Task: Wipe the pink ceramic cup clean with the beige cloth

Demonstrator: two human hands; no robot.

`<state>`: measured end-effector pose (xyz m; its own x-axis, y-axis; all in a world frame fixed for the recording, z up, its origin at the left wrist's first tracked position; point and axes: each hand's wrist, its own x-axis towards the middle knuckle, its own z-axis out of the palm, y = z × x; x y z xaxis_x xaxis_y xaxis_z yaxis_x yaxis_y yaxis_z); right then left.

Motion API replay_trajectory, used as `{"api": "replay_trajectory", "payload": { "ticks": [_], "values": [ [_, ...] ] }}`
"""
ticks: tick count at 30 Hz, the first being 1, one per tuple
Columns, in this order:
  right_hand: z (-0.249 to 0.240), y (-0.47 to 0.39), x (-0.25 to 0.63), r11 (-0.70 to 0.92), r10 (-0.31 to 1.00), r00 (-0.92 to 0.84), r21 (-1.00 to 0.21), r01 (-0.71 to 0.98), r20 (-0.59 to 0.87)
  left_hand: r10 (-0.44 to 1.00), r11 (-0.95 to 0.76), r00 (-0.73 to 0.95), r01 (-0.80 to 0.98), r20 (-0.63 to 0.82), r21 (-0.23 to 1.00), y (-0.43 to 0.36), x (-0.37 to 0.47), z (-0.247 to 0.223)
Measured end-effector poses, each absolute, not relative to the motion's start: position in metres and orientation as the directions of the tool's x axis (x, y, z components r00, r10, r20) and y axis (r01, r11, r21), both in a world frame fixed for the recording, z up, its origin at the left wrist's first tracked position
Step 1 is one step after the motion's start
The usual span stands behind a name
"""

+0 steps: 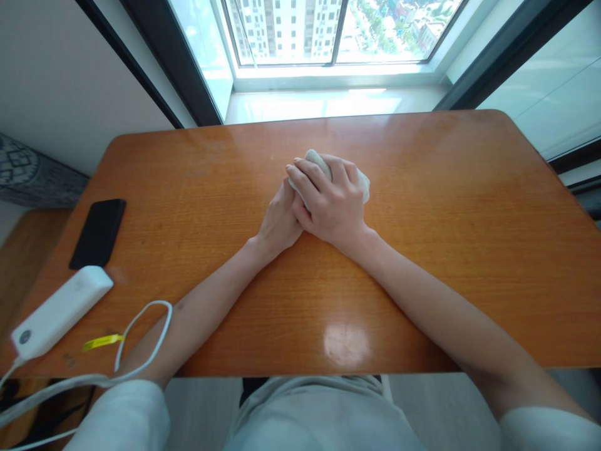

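Note:
A bunched light grey-white cloth [364, 186] is under and between my hands, over the far middle of the table. My right hand [332, 202] lies over it with bent fingers closed around it, and cloth shows above the fingers and past the outer edge of the hand. My left hand [280, 216] comes in from the left and meets the cloth beneath my right hand. Its fingers wrap in against the bundle, but their tips are hidden. The two hands touch and overlap. How the cloth is folded inside them cannot be seen.
The wooden table [201, 188] has a black phone [97, 233] at its left side. Near it lies a white power strip [61, 312]. A white cable [164, 335] with a yellow tag [103, 342] loops over my left forearm. Beyond the far edge is a window [338, 37].

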<state>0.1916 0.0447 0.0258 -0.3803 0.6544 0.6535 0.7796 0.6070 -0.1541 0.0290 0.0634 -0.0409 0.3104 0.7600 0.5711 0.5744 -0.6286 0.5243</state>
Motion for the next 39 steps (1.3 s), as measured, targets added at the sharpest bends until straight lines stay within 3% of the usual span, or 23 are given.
{"api": "replay_trajectory", "payload": {
  "ticks": [7, 13, 20, 39],
  "values": [
    [0.033, 0.048, 0.197, 0.576, 0.678, -0.336, -0.188, 0.796, 0.653, 0.796, -0.602, 0.288, 0.468, 0.533, 0.647, 0.061, 0.030, -0.036],
    [0.038, 0.048, 0.198, 0.544, 0.709, -0.301, -0.225, 0.808, 0.637, 0.777, -0.622, 0.292, 0.492, 0.558, 0.609, 0.062, 0.032, -0.035],
    [0.046, 0.049, 0.199, 0.523, 0.751, -0.266, -0.298, 0.798, 0.604, 0.798, -0.598, 0.270, 0.463, 0.538, 0.654, 0.059, 0.033, -0.030],
    [0.046, 0.069, 0.213, 0.521, 0.820, -0.145, -0.617, 0.591, 0.554, 0.837, -0.544, 0.283, 0.512, 0.467, 0.664, 0.053, 0.032, -0.019]
  ]
}}
